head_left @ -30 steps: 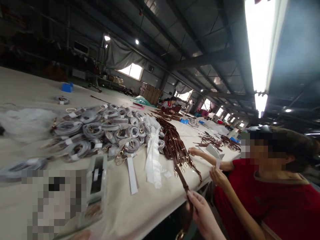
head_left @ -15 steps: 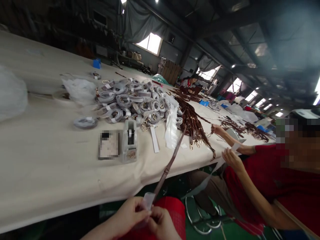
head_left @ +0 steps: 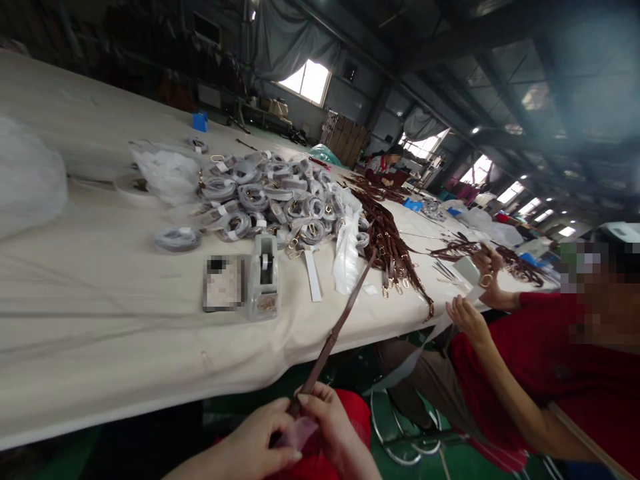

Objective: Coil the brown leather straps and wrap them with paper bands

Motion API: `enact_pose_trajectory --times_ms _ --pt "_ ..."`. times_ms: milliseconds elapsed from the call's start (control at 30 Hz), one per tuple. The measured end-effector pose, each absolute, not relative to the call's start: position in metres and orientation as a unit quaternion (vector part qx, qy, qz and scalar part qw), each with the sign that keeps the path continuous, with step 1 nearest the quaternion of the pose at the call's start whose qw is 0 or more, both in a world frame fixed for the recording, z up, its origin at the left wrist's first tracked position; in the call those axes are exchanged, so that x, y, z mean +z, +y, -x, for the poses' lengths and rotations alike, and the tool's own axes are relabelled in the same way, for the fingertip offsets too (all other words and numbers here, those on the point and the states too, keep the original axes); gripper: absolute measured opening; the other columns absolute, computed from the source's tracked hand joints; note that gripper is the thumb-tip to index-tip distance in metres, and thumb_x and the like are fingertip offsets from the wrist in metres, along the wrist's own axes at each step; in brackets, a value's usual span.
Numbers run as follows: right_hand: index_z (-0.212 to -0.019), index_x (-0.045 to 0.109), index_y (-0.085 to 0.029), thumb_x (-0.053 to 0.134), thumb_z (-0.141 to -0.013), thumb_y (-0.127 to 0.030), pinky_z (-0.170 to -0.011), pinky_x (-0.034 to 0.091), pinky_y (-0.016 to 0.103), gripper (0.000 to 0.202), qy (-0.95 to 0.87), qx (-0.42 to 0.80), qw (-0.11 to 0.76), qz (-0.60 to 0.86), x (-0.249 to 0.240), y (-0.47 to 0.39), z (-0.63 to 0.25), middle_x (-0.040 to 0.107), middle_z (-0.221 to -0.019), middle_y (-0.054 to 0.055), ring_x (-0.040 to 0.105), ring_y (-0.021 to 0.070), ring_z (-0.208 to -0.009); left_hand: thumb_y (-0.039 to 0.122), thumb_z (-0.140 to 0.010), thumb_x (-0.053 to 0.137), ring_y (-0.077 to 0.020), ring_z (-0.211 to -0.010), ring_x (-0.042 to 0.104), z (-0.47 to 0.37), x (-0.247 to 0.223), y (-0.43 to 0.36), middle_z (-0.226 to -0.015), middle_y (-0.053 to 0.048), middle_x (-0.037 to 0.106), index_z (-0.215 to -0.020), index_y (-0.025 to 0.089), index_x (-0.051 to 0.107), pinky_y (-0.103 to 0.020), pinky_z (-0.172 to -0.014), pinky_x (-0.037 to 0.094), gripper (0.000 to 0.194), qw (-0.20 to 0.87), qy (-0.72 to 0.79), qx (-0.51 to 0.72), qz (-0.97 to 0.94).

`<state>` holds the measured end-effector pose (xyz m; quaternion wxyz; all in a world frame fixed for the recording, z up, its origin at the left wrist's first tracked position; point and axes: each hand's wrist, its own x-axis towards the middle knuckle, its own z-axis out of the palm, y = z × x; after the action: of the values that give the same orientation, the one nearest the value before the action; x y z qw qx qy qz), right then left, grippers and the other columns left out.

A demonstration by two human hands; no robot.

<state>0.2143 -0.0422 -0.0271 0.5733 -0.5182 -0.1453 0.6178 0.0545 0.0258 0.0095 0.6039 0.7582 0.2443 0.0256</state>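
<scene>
A brown leather strap (head_left: 333,339) slants from the pile of brown straps (head_left: 383,230) on the table down to my lap. Its near end lies between my two hands. My right hand (head_left: 333,419) is closed on the strap, thumb on top. My left hand (head_left: 263,433) is closed beside it, pinching a thin translucent strip (head_left: 300,433) at the strap's end. How the strip lies around the strap is partly hidden by my fingers.
On the cloth-covered table (head_left: 150,353) are a tape dispenser (head_left: 265,280), a pixelated flat object (head_left: 223,283), a white strip (head_left: 313,277) and a heap of wrapped coiled straps (head_left: 270,193). At right, a co-worker in red (head_left: 505,353) handles a strap and a pale strip.
My right hand has moved up onto the strap, and the translucent strip now lies lower between my hands. The co-worker's far hand has moved right, lifting a strap's metal clasp.
</scene>
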Motion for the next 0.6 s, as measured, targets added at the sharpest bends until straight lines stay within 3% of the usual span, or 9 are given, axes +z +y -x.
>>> enact_pose_trajectory --times_ms 133,233,367,600 --pt "-0.071 0.074 -0.013 0.094 -0.046 -0.035 -0.047 0.031 0.018 0.038 -0.144 0.623 0.560 0.527 -0.020 -0.044 -0.204 0.062 -0.054 -0.002 0.045 0.0063 -0.045 0.028 -0.071 0.064 -0.0209 -0.083 0.061 -0.058 0.002 0.021 -0.083 -0.001 0.069 -0.070 0.019 0.066 -0.028 -0.076 0.045 0.010 0.615 0.292 0.046 -0.731" --pt "-0.069 0.073 -0.012 0.094 -0.045 -0.037 -0.050 0.035 0.020 0.040 -0.142 0.614 0.564 0.533 -0.018 -0.044 -0.197 0.062 -0.057 -0.001 0.048 0.0076 -0.049 0.033 -0.071 0.066 -0.0226 -0.083 0.063 -0.059 0.000 0.016 -0.086 -0.004 0.071 -0.072 0.016 0.068 -0.029 -0.076 0.046 0.017 0.610 0.333 0.062 -0.717" --pt "-0.059 0.066 -0.012 0.093 -0.047 -0.038 -0.049 0.031 0.020 0.039 -0.126 0.594 0.581 0.542 -0.019 -0.040 -0.192 0.055 -0.051 -0.004 0.041 0.0061 -0.048 0.029 -0.071 0.064 -0.0215 -0.080 0.063 -0.061 0.003 0.014 -0.080 -0.003 0.071 -0.066 0.017 0.066 -0.028 -0.076 0.047 0.013 0.626 0.321 0.091 -0.705" --pt "-0.050 0.056 -0.015 0.081 -0.051 -0.023 -0.042 0.020 0.019 0.026 -0.094 0.572 0.588 0.564 -0.018 -0.032 -0.188 0.043 -0.042 -0.008 0.031 0.0042 -0.040 0.028 -0.069 0.064 -0.0192 -0.071 0.059 -0.066 0.004 0.014 -0.071 -0.002 0.067 -0.060 0.017 0.065 -0.027 -0.068 0.045 0.015 0.626 0.330 0.111 -0.698"
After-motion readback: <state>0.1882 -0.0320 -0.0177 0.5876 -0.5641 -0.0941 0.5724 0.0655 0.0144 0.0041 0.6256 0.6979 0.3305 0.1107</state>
